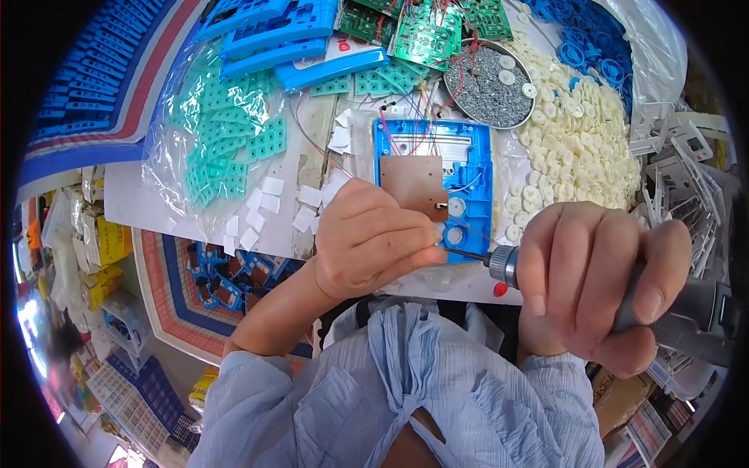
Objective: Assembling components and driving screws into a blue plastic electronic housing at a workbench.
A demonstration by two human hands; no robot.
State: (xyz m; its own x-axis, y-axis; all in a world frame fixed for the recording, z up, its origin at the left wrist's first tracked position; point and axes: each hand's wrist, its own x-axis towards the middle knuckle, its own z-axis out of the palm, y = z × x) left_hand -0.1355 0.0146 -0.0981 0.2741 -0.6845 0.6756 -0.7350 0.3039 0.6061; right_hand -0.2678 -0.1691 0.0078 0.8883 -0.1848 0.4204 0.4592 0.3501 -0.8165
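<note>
My right hand (585, 273) is wrapped round a grey electric screwdriver (505, 265), whose thin bit points left. The bit's tip meets the fingertips of my left hand (382, 238). Those fingers are pinched together at the near edge of a blue plastic housing (477, 168); what they hold, if anything, is hidden. A brown circuit board (413, 183) lies in the housing, partly covered by my left hand. Thin coloured wires run from the housing to the far side.
Beyond the housing stand a round tray of small metal screws (488, 97) and green circuit boards (427, 35). Cream plastic discs (577, 140) are heaped to the right. Teal button pads (226, 132), white squares (271, 195) and blue housings (281, 35) lie left. A lined bin (175, 300) holds assembled units.
</note>
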